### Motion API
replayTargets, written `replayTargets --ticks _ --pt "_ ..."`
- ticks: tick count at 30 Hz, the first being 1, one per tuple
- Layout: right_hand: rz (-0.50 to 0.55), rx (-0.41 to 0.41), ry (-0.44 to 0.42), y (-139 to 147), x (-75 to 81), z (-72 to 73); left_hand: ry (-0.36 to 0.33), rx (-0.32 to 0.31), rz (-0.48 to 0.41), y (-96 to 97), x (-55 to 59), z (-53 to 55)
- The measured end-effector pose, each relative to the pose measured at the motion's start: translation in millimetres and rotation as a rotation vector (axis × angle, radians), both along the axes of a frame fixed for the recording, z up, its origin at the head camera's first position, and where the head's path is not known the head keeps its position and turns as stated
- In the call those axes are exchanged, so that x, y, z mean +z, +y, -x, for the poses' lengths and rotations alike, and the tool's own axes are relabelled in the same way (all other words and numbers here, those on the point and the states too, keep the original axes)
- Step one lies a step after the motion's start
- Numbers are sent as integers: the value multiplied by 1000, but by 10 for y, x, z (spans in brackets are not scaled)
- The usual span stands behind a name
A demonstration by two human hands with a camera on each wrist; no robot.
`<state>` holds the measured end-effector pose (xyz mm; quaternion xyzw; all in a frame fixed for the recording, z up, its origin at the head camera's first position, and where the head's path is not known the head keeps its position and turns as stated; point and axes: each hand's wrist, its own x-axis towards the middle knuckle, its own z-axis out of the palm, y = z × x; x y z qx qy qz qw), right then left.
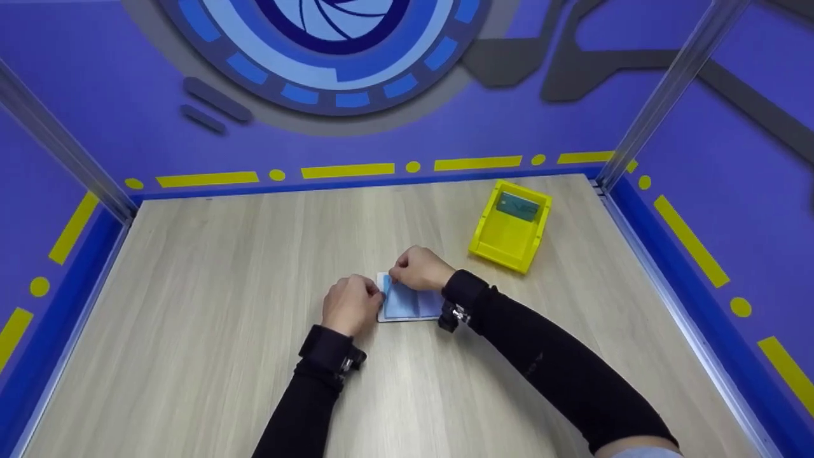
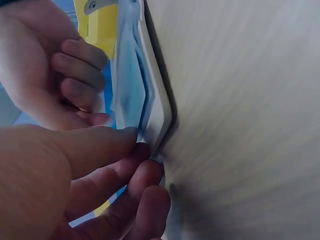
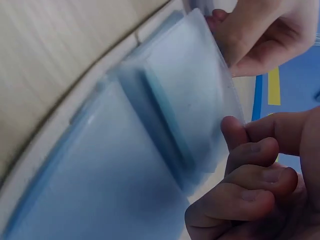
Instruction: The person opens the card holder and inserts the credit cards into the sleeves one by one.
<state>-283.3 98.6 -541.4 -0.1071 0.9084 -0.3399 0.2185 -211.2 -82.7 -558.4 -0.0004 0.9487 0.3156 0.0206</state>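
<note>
A small card holder booklet (image 1: pixel 402 305) lies spread on the table, its clear bluish plastic sleeves (image 3: pixel 192 85) facing up over a pale cover. At its left edge my left hand (image 1: pixel 350 305) pinches a sleeve leaf between thumb and fingers; the left wrist view shows the leaf (image 2: pixel 131 92) lifted a little from the cover. My right hand (image 1: pixel 421 268) reaches across the top of the booklet and pinches the same leaf's edge near the far left corner. Its other fingers (image 3: pixel 260 180) are curled. Part of the booklet's right side is hidden under the right wrist.
A yellow bin (image 1: pixel 505 238) stands at the back right of the wooden table (image 1: pixel 241 267), with a dark green card (image 1: pixel 517 206) leaning inside its far end. Blue-purple panels (image 1: pixel 356 143) wall the table at the back and both sides.
</note>
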Motion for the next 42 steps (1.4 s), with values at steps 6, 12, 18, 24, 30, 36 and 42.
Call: replayTargets --ticks 6,12,18,24,30,36,42 --pt "-31 32 -6 4 -53 12 -18 -22 -5 18 26 -7" --pt "66 125 110 77 -42 -6 37 -9 0 10 86 -17" --pt "134 171 207 277 98 -55 107 5 54 47 36 -40" --pt "89 151 192 475 324 -118 67 2 146 64 -71 -43" --pt "-25 163 253 740 490 -123 43 10 129 58 -89 -38" --pt "-172 65 365 1166 779 172 7 28 96 45 -50 -40" --pt "-433 -31 529 1804 962 559 -3 13 98 49 -26 -46"
